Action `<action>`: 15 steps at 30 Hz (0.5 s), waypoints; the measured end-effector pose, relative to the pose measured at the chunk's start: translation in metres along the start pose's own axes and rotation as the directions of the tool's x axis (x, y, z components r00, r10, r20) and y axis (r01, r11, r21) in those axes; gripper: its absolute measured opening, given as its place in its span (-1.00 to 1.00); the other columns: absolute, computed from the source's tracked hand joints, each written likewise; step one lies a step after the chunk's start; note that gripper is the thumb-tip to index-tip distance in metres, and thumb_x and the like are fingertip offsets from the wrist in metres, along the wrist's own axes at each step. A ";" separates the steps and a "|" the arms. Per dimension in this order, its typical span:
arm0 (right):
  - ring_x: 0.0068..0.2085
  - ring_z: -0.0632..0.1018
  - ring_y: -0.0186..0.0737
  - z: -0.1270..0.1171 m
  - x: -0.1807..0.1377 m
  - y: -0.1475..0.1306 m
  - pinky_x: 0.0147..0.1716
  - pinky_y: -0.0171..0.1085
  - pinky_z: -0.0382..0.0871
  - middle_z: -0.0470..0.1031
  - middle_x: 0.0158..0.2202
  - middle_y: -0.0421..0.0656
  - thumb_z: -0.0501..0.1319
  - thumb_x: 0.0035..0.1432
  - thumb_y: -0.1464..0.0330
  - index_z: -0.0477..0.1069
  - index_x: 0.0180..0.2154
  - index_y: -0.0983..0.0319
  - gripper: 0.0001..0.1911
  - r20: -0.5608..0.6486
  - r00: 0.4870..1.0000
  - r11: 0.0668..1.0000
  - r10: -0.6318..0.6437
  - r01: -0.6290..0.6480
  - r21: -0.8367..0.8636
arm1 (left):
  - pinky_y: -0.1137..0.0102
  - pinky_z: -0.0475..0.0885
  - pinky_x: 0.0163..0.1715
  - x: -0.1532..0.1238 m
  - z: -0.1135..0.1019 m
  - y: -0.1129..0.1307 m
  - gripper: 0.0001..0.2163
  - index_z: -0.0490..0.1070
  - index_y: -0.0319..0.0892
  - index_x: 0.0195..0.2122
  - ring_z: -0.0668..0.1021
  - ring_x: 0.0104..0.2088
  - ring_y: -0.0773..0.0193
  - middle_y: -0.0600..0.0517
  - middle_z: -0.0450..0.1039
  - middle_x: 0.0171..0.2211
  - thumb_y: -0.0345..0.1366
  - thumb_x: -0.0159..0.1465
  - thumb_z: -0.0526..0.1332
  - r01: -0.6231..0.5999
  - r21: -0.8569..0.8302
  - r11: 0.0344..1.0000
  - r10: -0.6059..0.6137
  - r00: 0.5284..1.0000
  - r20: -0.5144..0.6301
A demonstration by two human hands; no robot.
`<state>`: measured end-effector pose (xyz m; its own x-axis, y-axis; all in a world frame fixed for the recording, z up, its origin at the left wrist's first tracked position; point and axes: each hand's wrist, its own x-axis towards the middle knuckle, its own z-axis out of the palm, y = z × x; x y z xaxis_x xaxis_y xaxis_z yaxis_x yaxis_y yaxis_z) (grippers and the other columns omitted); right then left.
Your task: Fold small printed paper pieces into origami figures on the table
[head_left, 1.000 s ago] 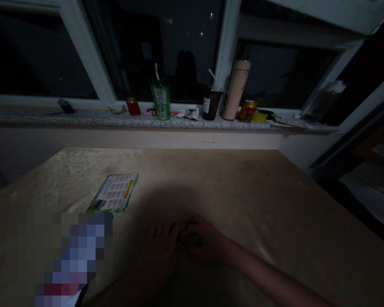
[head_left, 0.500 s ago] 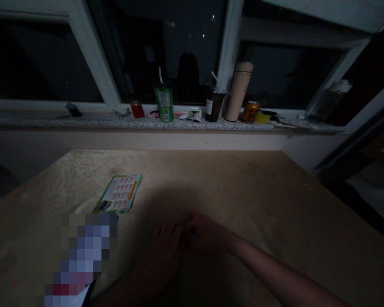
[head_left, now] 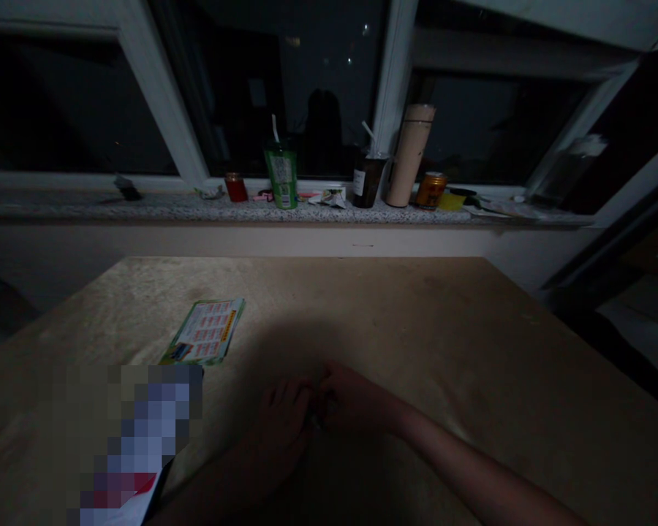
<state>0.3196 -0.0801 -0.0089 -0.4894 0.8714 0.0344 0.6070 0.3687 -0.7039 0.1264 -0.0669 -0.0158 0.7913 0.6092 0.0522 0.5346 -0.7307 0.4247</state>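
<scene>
Low over the near middle of the table, my two hands meet in deep shadow. My right hand (head_left: 359, 400) is closed, its fingers curled in a pinch toward the left one. My left hand (head_left: 282, 420) has its fingers bent down side by side, with the thumb side against the right fingertips. A faint pale speck shows between them, too small and dark to name. Left of the hands lies a printed card or leaflet (head_left: 205, 332) with a green border and rows of red print. Nearer me is a blurred-out flat object (head_left: 148, 431) with a dark edge.
The wooden table (head_left: 395, 299) reaches to the wall under a window. On the stone sill (head_left: 175, 208) stand a red jar (head_left: 235, 188), a green cup with a straw (head_left: 282, 175), a dark cup (head_left: 366, 183), a beige flask (head_left: 411, 157) and an orange can (head_left: 430, 191).
The fingers have shifted very slightly where the hands meet, and the pale speck between them shows a little more. The card and the sill items stay put.
</scene>
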 end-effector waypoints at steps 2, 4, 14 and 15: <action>-0.31 0.39 -0.27 -0.001 0.000 0.001 -0.37 -0.37 0.23 0.35 -0.46 -0.25 0.28 -0.12 0.53 0.43 -0.49 0.26 -0.91 0.014 1.000 1.000 0.004 -0.004 0.018 | 0.12 0.25 -0.03 -0.001 0.001 -0.002 -0.80 0.30 -0.12 -0.08 0.35 -0.04 0.07 -0.05 0.30 -0.01 -0.41 0.32 -0.02 -0.008 0.001 1.000 0.008 1.000 -0.007; -0.30 0.39 -0.26 -0.002 0.001 0.000 -0.35 -0.36 0.24 0.37 -0.44 -0.24 0.29 -0.13 0.53 0.44 -0.48 0.26 -0.90 0.026 0.999 0.999 0.026 -0.026 0.025 | 0.13 0.26 -0.04 -0.001 0.002 -0.002 -0.78 0.29 -0.12 -0.06 0.36 -0.06 0.08 -0.05 0.30 -0.01 -0.42 0.31 -0.02 -0.010 0.003 1.000 0.010 1.000 -0.007; -0.33 0.39 -0.32 -0.012 0.001 -0.001 -0.35 -0.38 0.28 0.36 -0.33 -0.23 0.29 -0.14 0.59 0.52 -0.43 0.25 -0.82 0.088 0.994 0.996 0.057 -0.063 0.067 | 0.12 0.26 -0.03 -0.002 0.004 -0.003 -0.72 0.27 -0.10 -0.04 0.35 -0.04 0.07 -0.03 0.29 0.01 -0.48 0.26 0.00 -0.019 0.009 1.000 0.019 1.000 -0.021; -0.34 0.39 -0.33 -0.013 0.000 -0.001 -0.36 -0.39 0.28 0.34 -0.30 -0.23 0.29 -0.15 0.59 0.52 -0.42 0.24 -0.80 0.098 0.993 0.994 0.072 -0.079 0.074 | 0.12 0.26 -0.03 -0.001 0.003 -0.003 -0.71 0.27 -0.09 -0.03 0.35 -0.04 0.07 -0.03 0.29 0.01 -0.48 0.25 0.00 -0.022 -0.001 1.000 0.022 1.000 -0.014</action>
<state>0.3271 -0.0763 0.0004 -0.5036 0.8596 -0.0863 0.5961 0.2734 -0.7550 0.1248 -0.0668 -0.0197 0.7985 0.5975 0.0739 0.5172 -0.7435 0.4239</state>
